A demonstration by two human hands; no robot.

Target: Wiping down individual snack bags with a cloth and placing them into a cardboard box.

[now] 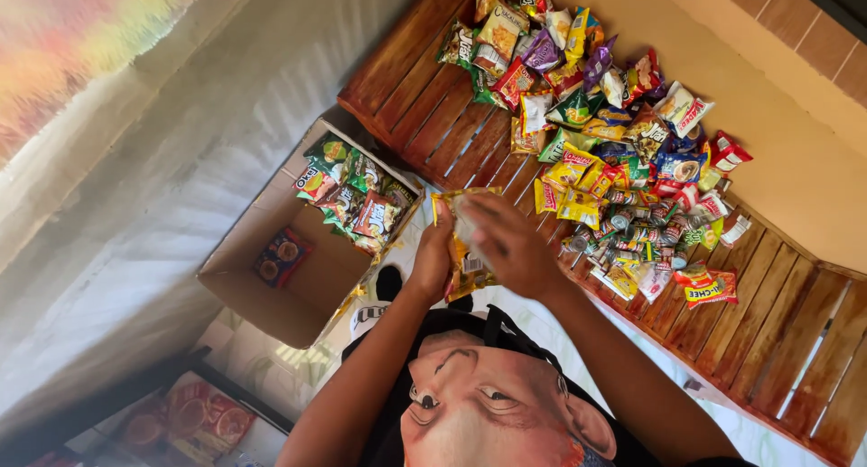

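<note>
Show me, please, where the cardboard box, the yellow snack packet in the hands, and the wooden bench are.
cardboard box (271, 297): head view, bare inner floor.
yellow snack packet (465, 270): head view, lower part between the hands.
wooden bench (768, 340): head view, bare slats.

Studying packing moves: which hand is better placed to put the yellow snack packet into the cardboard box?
Likely the left hand: it grips the yellow snack packet nearer the open cardboard box; the right hand covers its front.
</note>
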